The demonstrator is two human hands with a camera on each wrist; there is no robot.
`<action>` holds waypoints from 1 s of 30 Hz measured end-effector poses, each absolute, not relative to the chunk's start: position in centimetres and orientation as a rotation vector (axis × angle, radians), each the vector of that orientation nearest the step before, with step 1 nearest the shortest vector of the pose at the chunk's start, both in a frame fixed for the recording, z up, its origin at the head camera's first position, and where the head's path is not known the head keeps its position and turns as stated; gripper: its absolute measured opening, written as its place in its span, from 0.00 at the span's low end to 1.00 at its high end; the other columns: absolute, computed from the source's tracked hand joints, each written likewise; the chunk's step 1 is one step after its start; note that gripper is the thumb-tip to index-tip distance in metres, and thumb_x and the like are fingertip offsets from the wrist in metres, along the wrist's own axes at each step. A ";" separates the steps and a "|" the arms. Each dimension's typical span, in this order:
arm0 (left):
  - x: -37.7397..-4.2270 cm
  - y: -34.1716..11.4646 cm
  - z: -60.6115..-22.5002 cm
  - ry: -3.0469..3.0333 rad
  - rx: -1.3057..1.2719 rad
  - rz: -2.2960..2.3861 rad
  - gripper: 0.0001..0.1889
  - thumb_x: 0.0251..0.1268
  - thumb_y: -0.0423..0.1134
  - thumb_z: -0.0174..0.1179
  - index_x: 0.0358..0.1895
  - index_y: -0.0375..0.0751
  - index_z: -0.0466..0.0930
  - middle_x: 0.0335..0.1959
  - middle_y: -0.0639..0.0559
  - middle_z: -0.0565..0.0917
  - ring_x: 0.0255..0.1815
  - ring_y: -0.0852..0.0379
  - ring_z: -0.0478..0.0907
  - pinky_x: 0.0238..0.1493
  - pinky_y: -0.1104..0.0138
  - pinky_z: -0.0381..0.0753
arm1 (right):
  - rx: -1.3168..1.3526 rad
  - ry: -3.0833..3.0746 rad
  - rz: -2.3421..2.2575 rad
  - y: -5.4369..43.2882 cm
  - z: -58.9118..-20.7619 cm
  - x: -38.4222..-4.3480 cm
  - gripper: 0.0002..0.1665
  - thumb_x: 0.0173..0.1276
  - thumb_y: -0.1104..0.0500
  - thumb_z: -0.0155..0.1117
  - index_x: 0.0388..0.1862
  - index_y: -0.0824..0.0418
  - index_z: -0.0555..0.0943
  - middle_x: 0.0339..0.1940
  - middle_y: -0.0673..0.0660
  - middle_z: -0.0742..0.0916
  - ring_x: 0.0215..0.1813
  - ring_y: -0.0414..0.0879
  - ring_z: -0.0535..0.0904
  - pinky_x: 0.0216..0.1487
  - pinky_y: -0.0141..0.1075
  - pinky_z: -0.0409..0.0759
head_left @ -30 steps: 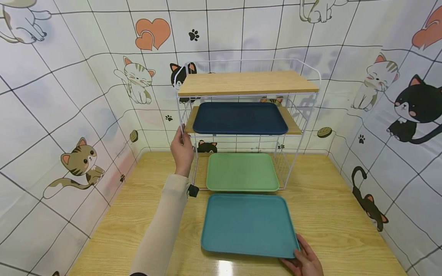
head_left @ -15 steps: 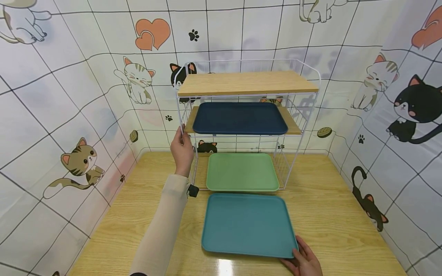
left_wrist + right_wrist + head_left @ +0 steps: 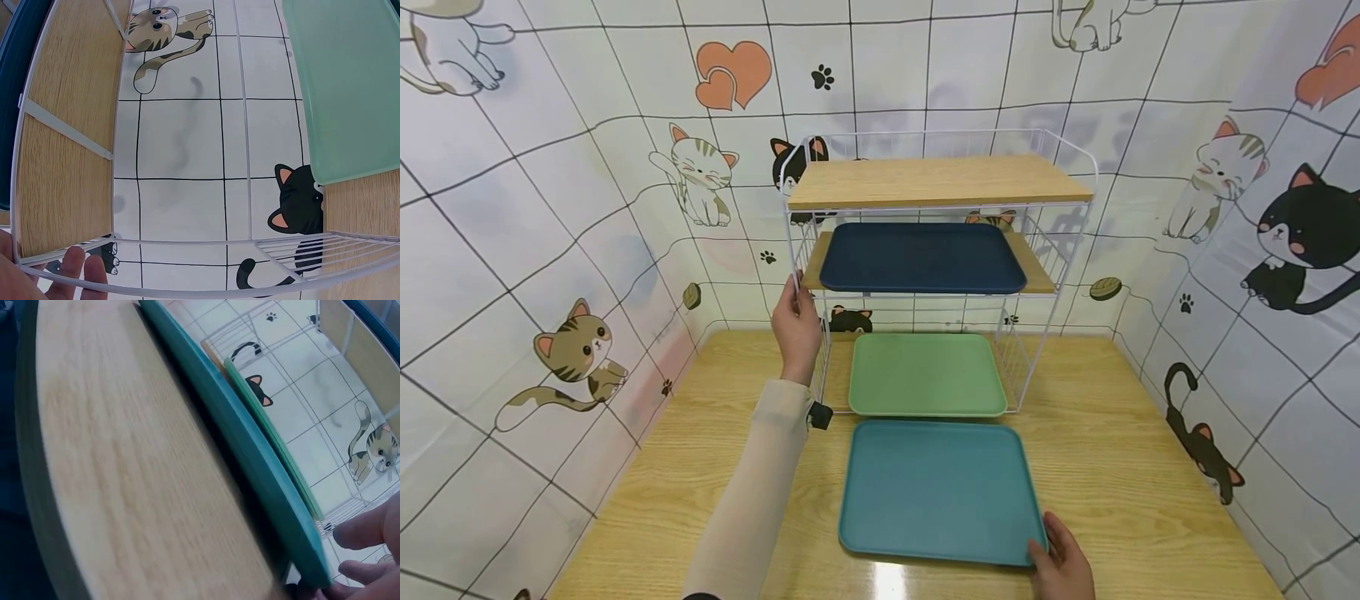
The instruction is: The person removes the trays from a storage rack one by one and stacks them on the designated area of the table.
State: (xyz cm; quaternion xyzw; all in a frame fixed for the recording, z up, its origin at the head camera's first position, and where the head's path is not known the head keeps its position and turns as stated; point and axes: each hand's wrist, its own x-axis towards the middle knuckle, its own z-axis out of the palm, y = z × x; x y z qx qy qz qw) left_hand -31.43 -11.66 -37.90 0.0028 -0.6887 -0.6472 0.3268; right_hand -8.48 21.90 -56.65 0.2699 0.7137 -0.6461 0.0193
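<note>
My left hand (image 3: pixel 796 329) grips the front left upright of a white wire rack (image 3: pixel 1051 308) at middle-shelf height; its fingertips (image 3: pixel 95 274) curl past the wire in the left wrist view. A teal tray (image 3: pixel 940 492) lies on the table in front of the rack. My right hand (image 3: pixel 1063 562) is at its near right corner, thumb over the rim and fingers along the side. In the right wrist view the tray's edge shows close over the table, with a dark gap beneath. A navy tray (image 3: pixel 922 257) rests on the middle shelf, a green tray (image 3: pixel 927 375) on the bottom one.
The rack's top shelf (image 3: pixel 936 179) is a pale wooden board. A wood-grain table (image 3: pixel 1120 467) runs under everything. White wall sheets (image 3: pixel 962 67) printed with cats, hearts and grid lines stand behind and at both sides.
The teal tray's near right corner has dropped slightly. My right hand has shifted a little left, and the fingers seen below the front edge have come out from there. My left hand stays put.
</note>
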 end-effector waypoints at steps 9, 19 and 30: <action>-31.3 -11.5 -37.8 -1.781 -0.011 -1.714 0.20 0.84 0.38 0.47 0.73 0.45 0.73 0.68 0.43 0.79 0.23 0.64 0.67 0.22 0.75 0.62 | 0.919 2.180 -1.937 21.2 -56.0 -8.6 0.38 0.78 0.71 0.50 0.82 0.74 0.48 0.80 0.77 0.56 0.79 0.73 0.51 0.79 0.57 0.54; -31.6 -11.7 -38.1 -1.818 0.008 -1.683 0.21 0.84 0.37 0.46 0.74 0.46 0.72 0.69 0.49 0.78 0.48 0.57 0.79 0.24 0.76 0.63 | 0.879 2.356 -1.841 21.4 -55.4 -8.3 0.33 0.77 0.65 0.52 0.79 0.71 0.61 0.75 0.80 0.63 0.76 0.76 0.57 0.73 0.63 0.62; -31.5 -11.7 -38.0 -1.817 -0.004 -1.681 0.22 0.84 0.37 0.45 0.75 0.43 0.71 0.70 0.45 0.77 0.52 0.53 0.81 0.28 0.75 0.65 | 0.602 2.424 -1.894 23.0 -50.2 -9.7 0.33 0.85 0.54 0.47 0.83 0.61 0.56 0.81 0.66 0.62 0.74 0.59 0.70 0.70 0.56 0.71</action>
